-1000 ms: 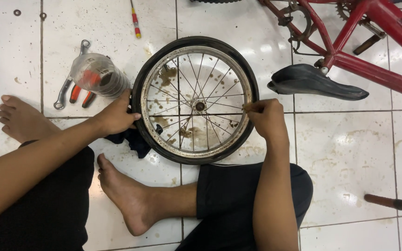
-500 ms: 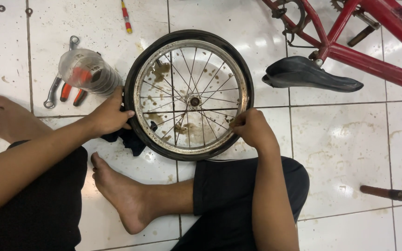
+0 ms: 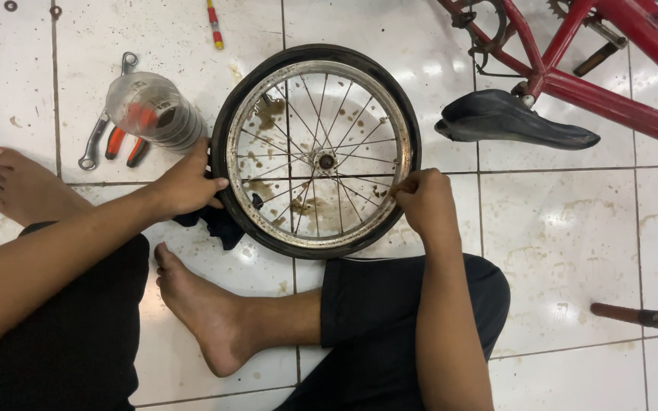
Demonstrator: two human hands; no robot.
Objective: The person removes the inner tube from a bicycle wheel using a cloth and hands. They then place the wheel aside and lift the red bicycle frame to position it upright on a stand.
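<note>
Black rubber tyre [image 3: 226,129] sits on a small spoked bicycle wheel [image 3: 318,152], which lies flat on the white tiled floor [image 3: 573,228] between the seated person's knees. The axle points straight up toward the head camera. Being round, the wheel has no long axis in plan; its hub [image 3: 326,161] marks the centre, and the spokes radiate out to a rust-flecked metal rim [image 3: 390,114].

Step in hand, as judged: working the tyre bead along the rim. The left hand [image 3: 184,183] is curled over the tyre's left edge, fingers wrapped on the rubber with the thumb uppermost, bracing the wheel. The right hand [image 3: 424,202] is closed at the lower right of the rim, fingertips pinched at the rim-to-tyre seam. Whether it pinches the bead or a small tool cannot be told.

The next move would call for a firm counter-hold from the left hand while the right shifts its pinch further round the rim, keeping the fingers clear of the spokes.

A dark cloth [image 3: 215,221] lies under the wheel's lower left edge. Orange-handled pliers [image 3: 125,144] and a spanner [image 3: 100,137] lie partly beneath a clear plastic bottle [image 3: 154,114] just beside the left hand. A red bicycle frame [image 3: 618,106] with a black saddle [image 3: 512,122] lies well to the right.
</note>
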